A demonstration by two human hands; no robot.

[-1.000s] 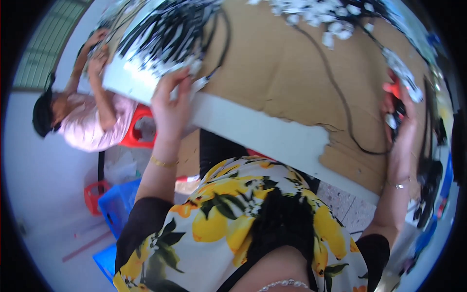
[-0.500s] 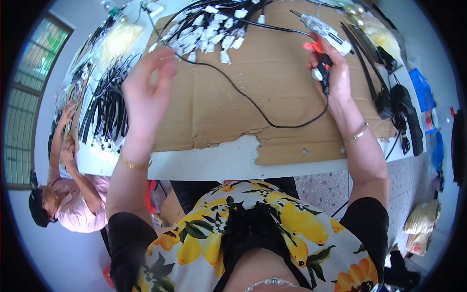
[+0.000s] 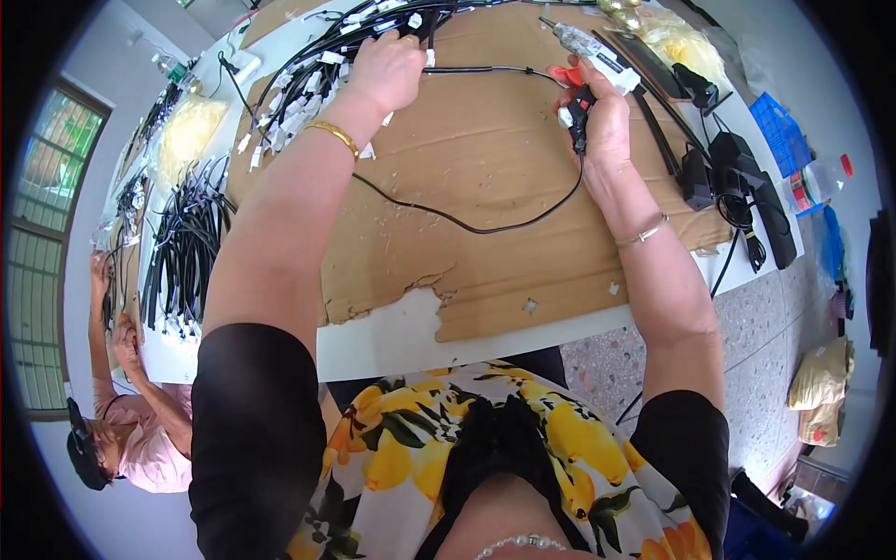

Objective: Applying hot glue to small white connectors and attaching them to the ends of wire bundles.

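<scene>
My right hand grips a glue gun by its black handle, fingers near the red trigger. The gun's clear-and-white body points its nozzle up and to the left, and a thin black cord loops from the handle toward the left. One black cable reaches from the pile to my right fingers; whether they pinch it is unclear. My left hand is down on the far pile of black cables with white tags. Its fingers are curled, their tips hidden.
Brown cardboard covers much of the white table. Another cable bundle lies at left, near a yellowish plastic bag. Black adapters sit along the right edge. At far left, a co-worker in pink handles things at the table.
My left hand has moved away from me and rightward, from above the cardboard onto the far cable pile. The right hand still holds the glue gun. The whole view has shifted and turned a little.
</scene>
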